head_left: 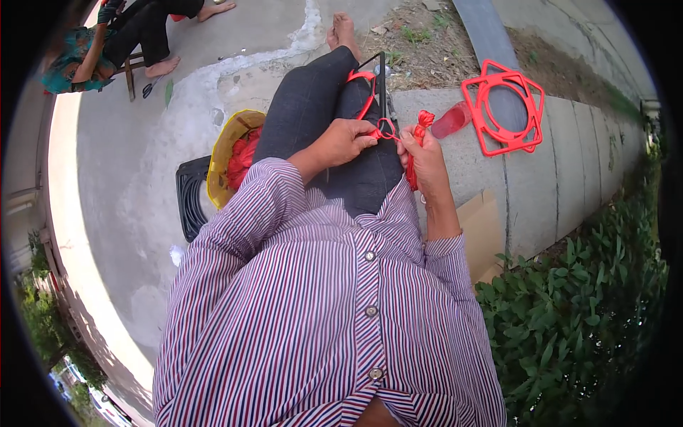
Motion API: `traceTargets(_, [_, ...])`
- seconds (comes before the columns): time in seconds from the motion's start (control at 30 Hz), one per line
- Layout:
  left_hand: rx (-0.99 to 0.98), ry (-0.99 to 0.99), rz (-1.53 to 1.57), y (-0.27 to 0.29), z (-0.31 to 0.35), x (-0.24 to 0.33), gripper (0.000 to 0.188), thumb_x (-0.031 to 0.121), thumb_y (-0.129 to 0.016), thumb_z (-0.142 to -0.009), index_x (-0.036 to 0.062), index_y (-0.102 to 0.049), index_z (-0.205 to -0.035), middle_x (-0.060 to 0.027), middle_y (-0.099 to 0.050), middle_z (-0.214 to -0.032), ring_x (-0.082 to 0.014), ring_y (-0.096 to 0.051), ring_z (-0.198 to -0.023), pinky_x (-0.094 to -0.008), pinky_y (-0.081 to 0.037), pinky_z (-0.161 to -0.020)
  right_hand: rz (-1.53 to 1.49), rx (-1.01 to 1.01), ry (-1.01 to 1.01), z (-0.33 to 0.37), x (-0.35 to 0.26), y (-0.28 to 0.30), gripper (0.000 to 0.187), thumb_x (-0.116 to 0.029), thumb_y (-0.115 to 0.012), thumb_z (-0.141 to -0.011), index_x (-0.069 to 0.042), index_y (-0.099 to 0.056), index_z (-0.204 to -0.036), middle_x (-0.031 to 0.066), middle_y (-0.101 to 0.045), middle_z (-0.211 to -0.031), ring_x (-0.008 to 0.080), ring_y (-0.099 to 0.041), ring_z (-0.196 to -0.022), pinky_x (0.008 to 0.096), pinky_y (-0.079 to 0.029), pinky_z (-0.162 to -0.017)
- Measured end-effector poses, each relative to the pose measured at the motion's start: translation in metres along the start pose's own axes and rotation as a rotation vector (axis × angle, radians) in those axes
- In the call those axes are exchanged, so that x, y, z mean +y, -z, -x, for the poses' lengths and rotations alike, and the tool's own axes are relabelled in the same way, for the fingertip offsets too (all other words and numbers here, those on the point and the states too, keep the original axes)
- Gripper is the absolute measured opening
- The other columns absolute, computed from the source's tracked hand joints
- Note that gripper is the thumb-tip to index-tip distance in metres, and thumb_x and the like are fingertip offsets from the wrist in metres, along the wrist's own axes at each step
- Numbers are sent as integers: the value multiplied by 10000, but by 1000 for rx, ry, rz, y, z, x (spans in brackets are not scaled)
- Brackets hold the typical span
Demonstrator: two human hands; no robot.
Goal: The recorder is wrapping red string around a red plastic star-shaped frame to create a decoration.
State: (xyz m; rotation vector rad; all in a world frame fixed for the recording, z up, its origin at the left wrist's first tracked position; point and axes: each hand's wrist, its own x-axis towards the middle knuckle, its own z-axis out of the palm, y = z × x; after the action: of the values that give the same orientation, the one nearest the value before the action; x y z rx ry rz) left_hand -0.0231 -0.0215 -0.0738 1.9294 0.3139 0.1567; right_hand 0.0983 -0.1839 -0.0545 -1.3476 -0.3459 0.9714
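Above my lap, my left hand (345,144) pinches one end of a red cord (386,128), which forms a small loop between my two hands. My right hand (426,158) is closed around a hank of red cord (425,119); strands hang below its fingers, and its fingertips also hold the looped cord. Just beyond the hands, a thin black frame (383,82) stands over my leg, with a curved red plastic piece (368,105) beside it. The lower end of the frame is partly hidden behind the cord and hands.
To my left stands a yellow bucket (217,167) with red material inside, against a black ridged plastic piece (191,203). Red plastic frames (489,135) and a translucent red cup (449,122) rest on the concrete ledge at right, near cardboard (478,231) and bushes (569,320). Another person (89,57) sits far left, near scissors (147,90).
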Motion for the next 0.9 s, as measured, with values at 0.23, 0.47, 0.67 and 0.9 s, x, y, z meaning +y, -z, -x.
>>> traceTargets(0.23, [25,165,229,-9,-13,-6,135,75,-646,-881,-4,-644,-991,4,-629,-780,-55,-552,-719,-213,-475,-679,91,-61,44,58,-26,-42,49,-39,-563,-878,-47,-548,-924,-57,-482,-729,12,-412,-606,176,-343,-544])
traceTargets(0.47, [424,-231,-396,-5,0,18,472,133,-706,-806,47,-522,-1232,-147,-560,-1120,-233,-588,-934,-316,-496,-814,-250,-216,57,60,-65,-36,192,-34,-535,-826,-3,-496,-1011,42,-513,-786,66,-436,-626,201,-355,-571])
traceTargets(0.67, [271,-12,139,12,-6,52,255,129,-621,-883,11,-589,-1106,-54,-589,-850,-120,-535,-703,-242,-450,-646,71,-374,236,34,-88,-8,225,-83,-606,-807,16,-593,-1008,87,-546,-840,138,-530,-733,243,-430,-689])
traceTargets(0.9, [228,533,305,19,-25,10,221,190,-533,-952,11,-617,-853,-14,-554,-591,-94,-476,-479,-264,-402,-486,980,-95,216,-43,-10,-19,321,-56,-676,-756,-21,-635,-1072,91,-636,-919,186,-614,-850,312,-487,-739])
